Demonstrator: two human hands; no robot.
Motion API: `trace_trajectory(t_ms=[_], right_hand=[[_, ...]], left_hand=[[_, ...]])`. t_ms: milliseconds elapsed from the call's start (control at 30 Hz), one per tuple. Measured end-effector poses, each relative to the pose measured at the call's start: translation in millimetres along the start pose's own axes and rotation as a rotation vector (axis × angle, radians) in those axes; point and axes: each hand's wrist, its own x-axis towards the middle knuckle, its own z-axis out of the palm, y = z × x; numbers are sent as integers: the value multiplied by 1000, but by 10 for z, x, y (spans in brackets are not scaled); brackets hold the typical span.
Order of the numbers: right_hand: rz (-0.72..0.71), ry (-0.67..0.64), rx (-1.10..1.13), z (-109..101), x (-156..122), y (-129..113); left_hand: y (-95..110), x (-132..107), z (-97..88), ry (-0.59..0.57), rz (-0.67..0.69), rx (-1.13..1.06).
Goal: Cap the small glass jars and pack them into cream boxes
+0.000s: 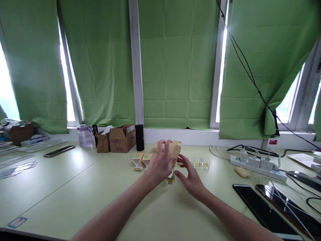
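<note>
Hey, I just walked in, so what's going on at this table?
A person's left hand holds a small tan cardboard box at a tilt above a clear glass container with yellowish contents. The right hand is open beside them; whether its fingers touch either is unclear. Two clear, yellow-centred containers stand beyond the right hand.

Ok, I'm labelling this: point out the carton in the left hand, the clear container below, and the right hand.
Carton (176, 151), head view: its side face.
Clear container (171, 181), head view: its lower part.
Right hand (192, 179), head view: back of hand.
</note>
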Motion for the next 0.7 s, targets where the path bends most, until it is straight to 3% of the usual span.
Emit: trace_trajectory(t_ms=[333,567,700], right_hand=[[-36,33,126,19,2,-59],[60,102,311,-32,98,-130],[74,85,366,-56,83,-200]], left_hand=[[200,-70,21,67,126,49],[114,-144,92,143,213,-266],[-22,-123,113,103,104,-440]])
